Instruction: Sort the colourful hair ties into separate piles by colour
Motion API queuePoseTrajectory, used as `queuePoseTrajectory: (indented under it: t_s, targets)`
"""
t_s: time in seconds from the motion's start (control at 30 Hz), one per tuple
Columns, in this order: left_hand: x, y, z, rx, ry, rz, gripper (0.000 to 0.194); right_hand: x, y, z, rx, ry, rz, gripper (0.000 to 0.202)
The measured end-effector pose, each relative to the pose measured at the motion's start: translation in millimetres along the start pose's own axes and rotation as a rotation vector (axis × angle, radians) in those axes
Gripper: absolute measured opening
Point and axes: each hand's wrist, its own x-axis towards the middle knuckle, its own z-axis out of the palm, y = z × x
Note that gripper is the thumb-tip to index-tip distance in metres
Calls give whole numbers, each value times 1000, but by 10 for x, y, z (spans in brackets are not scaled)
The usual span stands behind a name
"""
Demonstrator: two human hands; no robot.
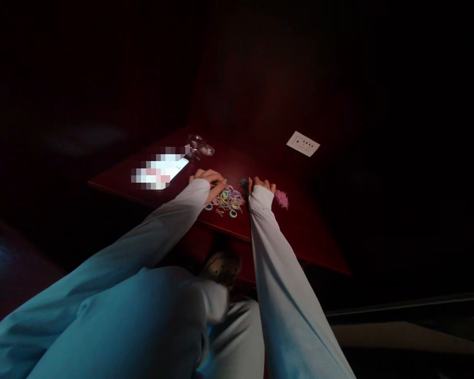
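On the dark red tabletop lies a loose pile of small, many-coloured elastic hair ties (229, 199), some thick rings and some thin bands. My left hand (210, 181) rests at the pile's left edge, thumb and fingers drawn together; what sits between them is too small to make out. To the right of the pile, my right hand (263, 187) is low over the table, fingers bent and apart, tips partly hidden. Close by its thumb is a small dark blue clump (244, 182). A fluffy pink bunch (282, 199) lies just beyond its little-finger side.
A lit phone (161, 171), partly blurred out, is at the table's left, with a clear plastic container (198, 147) behind it. A white socket plate (303, 143) shows on the back surface. The table's front edge (229, 231) runs above my legs and a shoe (222, 267). Surroundings are very dark.
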Motion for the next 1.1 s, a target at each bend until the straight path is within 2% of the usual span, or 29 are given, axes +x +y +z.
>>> queuePoseTrajectory:
  t_s: [0.13, 0.27, 0.33, 0.43, 0.5, 0.57, 0.7, 0.87, 1.1]
  targets:
    - [-31, 13, -71, -5, -34, 27, 23, 115, -48, 89, 93, 43, 37, 37]
    - [-22, 10, -37, 23, -2, 24, 20, -21, -13, -2, 359, 61, 100, 40]
    - [-5, 2, 11, 45, 24, -2, 18, -193, -8, -128, 541, 10, -13, 34]
    - [23, -16, 68, 52, 25, -15, 17, -469, -28, -337, 651, -123, -302, 20]
    - [40, -32, 82, 45, 27, -16, 17, -587, -55, -433, 665, -134, -347, 15]
    - [53, -44, 79, 43, 34, -32, 18, -634, -85, -473, 649, -127, -332, 13]
    - [70, -51, 56, 44, 9, -68, 16, -614, -129, -454, 576, -162, -346, 15]
    - [70, -67, 69, 24, 14, -32, 15, -609, -131, -442, 510, -149, -362, 17]
    - [74, -78, 95, 47, 0, -35, 16, -585, -139, -424, 574, -162, -341, 13]
